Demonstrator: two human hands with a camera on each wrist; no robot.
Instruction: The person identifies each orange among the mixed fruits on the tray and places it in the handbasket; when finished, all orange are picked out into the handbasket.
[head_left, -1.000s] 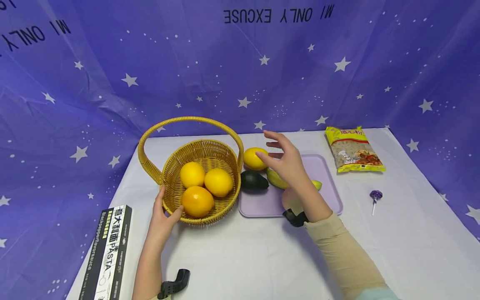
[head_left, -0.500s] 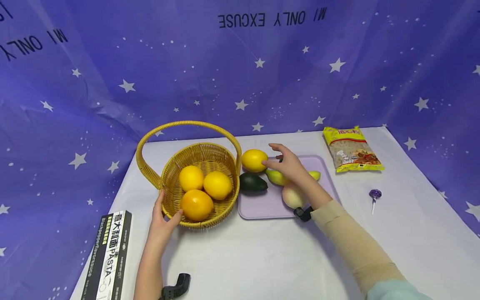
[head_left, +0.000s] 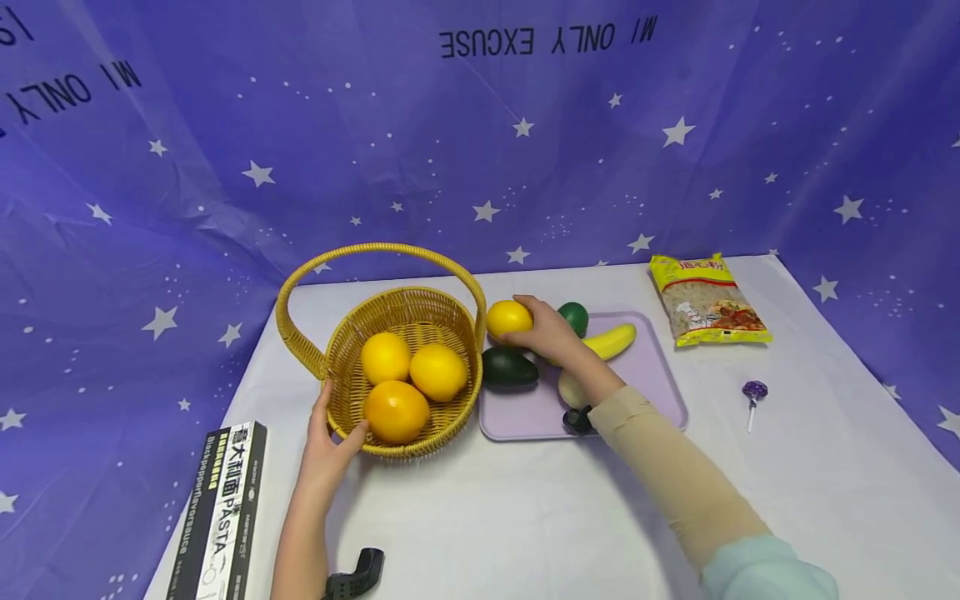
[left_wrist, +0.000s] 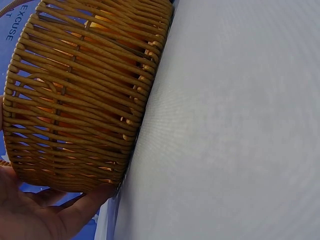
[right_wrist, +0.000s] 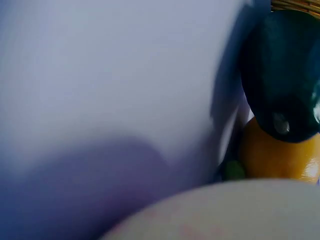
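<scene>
My left hand (head_left: 327, 442) grips the near-left rim of a wicker basket (head_left: 375, 305), thumb over the rim and fingers along the outer wall. In the left wrist view the fingers (left_wrist: 82, 207) lie against the weave. Three oranges (head_left: 397, 412) sit in the basket. My right hand (head_left: 553, 333) holds another orange (head_left: 507, 319) at the back left of a lilac tray (head_left: 660, 392), thumb in front and fingers behind. A dark avocado (head_left: 509, 367) lies just in front of that orange. Under the right forearm, a banana (head_left: 611, 341) and a pale peach (head_left: 572, 389) are partly hidden.
A green round item (head_left: 573, 318) sits at the tray's back edge. To the right lie a yellow food packet (head_left: 708, 300) and a purple lollipop (head_left: 754, 392). A black pasta box (head_left: 217, 508) lies at left. The tall basket handle (head_left: 382, 247) arches over the basket.
My right hand has lowered and moved left onto the orange, and its fingers have closed round it. The green item now shows behind the hand. My left hand stays on the basket.
</scene>
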